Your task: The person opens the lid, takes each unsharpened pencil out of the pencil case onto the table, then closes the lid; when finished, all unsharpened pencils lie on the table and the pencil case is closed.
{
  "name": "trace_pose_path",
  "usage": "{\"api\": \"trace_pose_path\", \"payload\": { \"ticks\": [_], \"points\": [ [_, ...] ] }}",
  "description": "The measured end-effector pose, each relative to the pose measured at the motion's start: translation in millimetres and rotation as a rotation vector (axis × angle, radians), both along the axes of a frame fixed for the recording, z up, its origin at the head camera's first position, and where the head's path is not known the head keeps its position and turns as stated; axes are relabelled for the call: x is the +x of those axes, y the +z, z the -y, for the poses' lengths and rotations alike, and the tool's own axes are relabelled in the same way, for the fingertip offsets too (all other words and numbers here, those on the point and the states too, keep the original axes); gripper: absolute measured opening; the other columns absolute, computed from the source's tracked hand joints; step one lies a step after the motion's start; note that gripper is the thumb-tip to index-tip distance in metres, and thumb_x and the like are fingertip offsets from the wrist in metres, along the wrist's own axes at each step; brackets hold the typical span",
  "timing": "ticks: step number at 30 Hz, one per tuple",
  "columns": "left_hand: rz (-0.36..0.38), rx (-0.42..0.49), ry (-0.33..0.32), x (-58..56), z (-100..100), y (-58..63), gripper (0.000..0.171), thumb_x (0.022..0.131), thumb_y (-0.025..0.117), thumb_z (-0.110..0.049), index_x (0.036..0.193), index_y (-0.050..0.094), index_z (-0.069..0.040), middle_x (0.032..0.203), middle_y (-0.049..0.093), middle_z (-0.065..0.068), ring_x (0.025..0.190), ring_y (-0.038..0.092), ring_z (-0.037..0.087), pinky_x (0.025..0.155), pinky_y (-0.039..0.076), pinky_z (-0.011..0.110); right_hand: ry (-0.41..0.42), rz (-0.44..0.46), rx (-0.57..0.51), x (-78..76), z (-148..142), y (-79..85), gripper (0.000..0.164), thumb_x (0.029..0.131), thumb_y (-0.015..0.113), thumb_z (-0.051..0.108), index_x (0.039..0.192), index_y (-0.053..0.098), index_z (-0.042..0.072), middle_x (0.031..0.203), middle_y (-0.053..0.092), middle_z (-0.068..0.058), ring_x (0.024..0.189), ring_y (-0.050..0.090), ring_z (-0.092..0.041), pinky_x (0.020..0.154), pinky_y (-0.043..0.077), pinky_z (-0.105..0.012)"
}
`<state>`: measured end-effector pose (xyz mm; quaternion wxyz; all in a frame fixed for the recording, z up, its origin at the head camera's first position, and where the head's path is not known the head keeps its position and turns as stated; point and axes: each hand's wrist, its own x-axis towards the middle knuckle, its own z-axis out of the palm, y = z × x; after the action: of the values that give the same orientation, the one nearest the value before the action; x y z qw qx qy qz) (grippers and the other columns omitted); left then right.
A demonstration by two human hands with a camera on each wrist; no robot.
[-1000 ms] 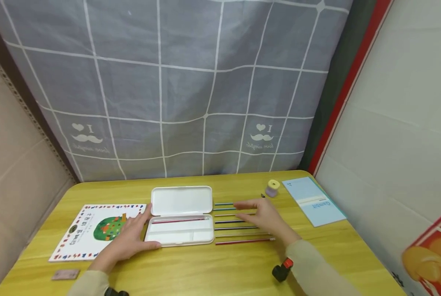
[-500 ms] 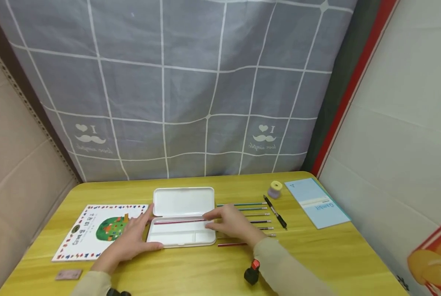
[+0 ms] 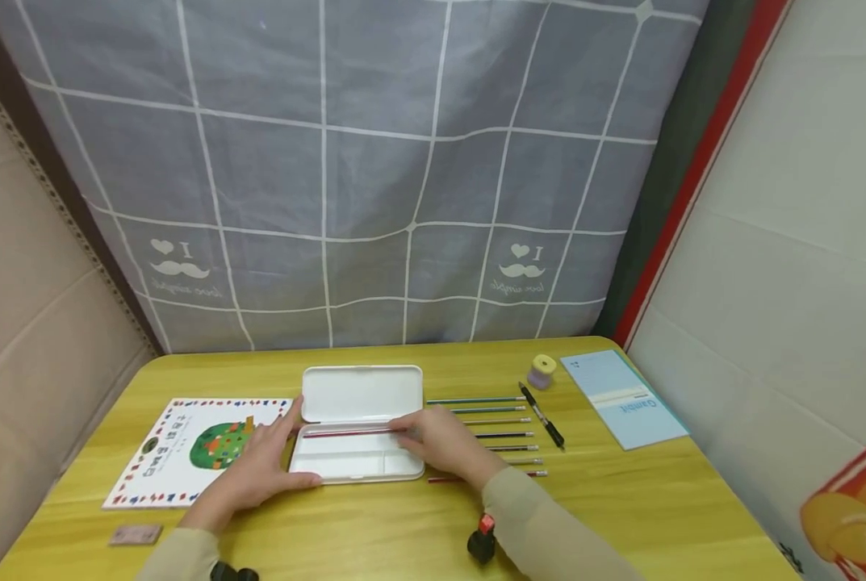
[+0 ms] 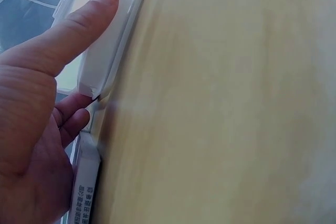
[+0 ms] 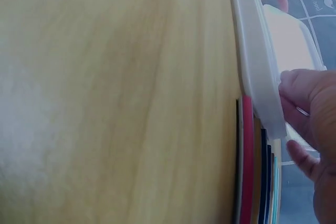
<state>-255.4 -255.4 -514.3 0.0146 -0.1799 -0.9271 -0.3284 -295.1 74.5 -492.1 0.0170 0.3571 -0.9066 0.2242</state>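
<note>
An open white pencil case (image 3: 356, 468) lies on the table, lid folded back. My left hand (image 3: 258, 464) holds its left end, thumb across the front wall and fingers against the side, as the left wrist view shows. A red pencil (image 3: 345, 433) lies in the case's rear compartment; a second one close beside it cannot be made out clearly. My right hand (image 3: 440, 440) reaches over the case's right end and pinches the pencil's right end between thumb and forefinger; the fingertips are partly hidden. Several loose pencils (image 3: 508, 421) lie in a row right of the case, partly under this hand.
A white picture book (image 3: 164, 452) lies at the left, its right edge under the left hand. A pinkish eraser (image 3: 135, 534) sits in front of it. Toward the right lie a black pen (image 3: 543, 418), a yellow-and-purple sharpener-like pot (image 3: 541, 372) and a light-blue notebook (image 3: 621, 397).
My right hand has moved left from above the row of loose pencils to the case and onto the pencil's end. The left hand stays on the case.
</note>
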Motion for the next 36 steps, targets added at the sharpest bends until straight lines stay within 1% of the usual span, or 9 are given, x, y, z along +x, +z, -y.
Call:
{"api": "trace_pose_path", "payload": {
  "ticks": [2, 5, 10, 15, 21, 26, 31, 33, 36],
  "points": [
    [0.001, -0.006, 0.000, -0.7, 0, -0.4, 0.134, 0.075, 0.089, -0.058, 0.169, 0.008, -0.010, 0.142, 0.061, 0.016, 0.143, 0.038, 0.051, 0.115, 0.013, 0.076, -0.003, -0.027, 0.020, -0.4, 1, 0.4, 0.023, 0.101, 0.073, 0.022, 0.122, 0.080, 0.021, 0.109, 0.079, 0.006, 0.081, 0.067, 0.002, 0.069, 0.051, -0.018],
    [-0.001, -0.005, 0.001, -2.2, -1, -2.0, 0.134, 0.074, 0.090, -0.058, 0.169, 0.008, -0.009, 0.141, 0.061, 0.015, 0.143, 0.037, 0.050, 0.116, 0.012, 0.076, -0.012, -0.043, 0.034, -1.3, 1, 0.2, 0.021, 0.101, 0.073, 0.023, 0.120, 0.081, 0.021, 0.110, 0.079, 0.008, 0.092, 0.071, -0.001, 0.078, 0.056, -0.020],
    [-0.003, 0.001, -0.015, -2.5, -1, -5.2, 0.134, 0.074, 0.089, -0.059, 0.168, 0.008, -0.007, 0.143, 0.062, 0.013, 0.144, 0.037, 0.049, 0.117, 0.012, 0.074, -0.048, -0.036, 0.032, 0.4, 1, -2.7, 0.023, 0.098, 0.075, 0.021, 0.120, 0.081, 0.019, 0.113, 0.078, 0.007, 0.105, 0.073, -0.008, 0.090, 0.059, -0.027],
    [-0.004, -0.006, -0.010, -3.2, 1, -2.5, 0.135, 0.074, 0.089, -0.059, 0.167, 0.009, -0.004, 0.146, 0.060, 0.014, 0.146, 0.033, 0.050, 0.117, 0.011, 0.075, -0.067, -0.062, 0.035, -0.3, 5, -6.3, 0.023, 0.096, 0.078, 0.018, 0.119, 0.081, 0.019, 0.112, 0.079, 0.004, 0.105, 0.074, -0.012, 0.090, 0.060, -0.031],
    [0.027, -0.014, 0.006, -2.0, 2, -0.2, 0.135, 0.075, 0.088, -0.061, 0.168, 0.008, -0.005, 0.153, 0.054, 0.017, 0.149, 0.027, 0.052, 0.119, 0.007, 0.075, -0.082, -0.062, 0.019, -2.5, 13, -7.5, 0.014, 0.093, 0.081, 0.016, 0.106, 0.084, 0.019, 0.103, 0.080, 0.005, 0.098, 0.074, -0.011, 0.086, 0.060, -0.028],
    [0.031, -0.015, 0.000, -9.3, 0, 2.7, 0.135, 0.076, 0.087, -0.061, 0.168, 0.006, -0.005, 0.150, 0.056, 0.015, 0.151, 0.026, 0.050, 0.120, 0.006, 0.073, -0.095, -0.073, 0.003, -5.8, 13, -3.3, 0.009, 0.093, 0.080, 0.015, 0.100, 0.085, 0.019, 0.099, 0.080, 0.005, 0.096, 0.075, -0.012, 0.085, 0.061, -0.030],
    [0.037, -0.020, 0.012, -6.8, 1, 2.3, 0.135, 0.076, 0.088, -0.061, 0.168, 0.006, -0.007, 0.149, 0.057, 0.013, 0.151, 0.027, 0.049, 0.120, 0.006, 0.073, -0.082, -0.038, -0.099, -4.4, 9, -3.6, 0.013, 0.094, 0.079, 0.013, 0.104, 0.085, 0.020, 0.102, 0.079, 0.005, 0.097, 0.073, -0.010, 0.085, 0.061, -0.029],
    [0.055, -0.026, 0.022, -2.2, 2, 0.1, 0.135, 0.076, 0.088, -0.061, 0.168, 0.005, -0.007, 0.151, 0.055, 0.015, 0.151, 0.026, 0.051, 0.120, 0.005, 0.074, -0.064, -0.011, -0.175, -1.7, 5, -3.9, 0.014, 0.095, 0.078, 0.011, 0.104, 0.084, 0.020, 0.102, 0.078, 0.006, 0.096, 0.072, -0.009, 0.084, 0.060, -0.028],
    [0.064, -0.047, 0.024, -4.7, 1, 0.9, 0.136, 0.075, 0.087, -0.063, 0.169, 0.005, -0.009, 0.158, 0.048, 0.018, 0.151, 0.024, 0.053, 0.120, 0.004, 0.075, -0.058, 0.034, -0.320, -1.0, -9, 1.8, 0.016, 0.093, 0.077, 0.007, 0.101, 0.084, 0.018, 0.100, 0.077, 0.006, 0.092, 0.071, -0.009, 0.079, 0.060, -0.028]
  ]
}}
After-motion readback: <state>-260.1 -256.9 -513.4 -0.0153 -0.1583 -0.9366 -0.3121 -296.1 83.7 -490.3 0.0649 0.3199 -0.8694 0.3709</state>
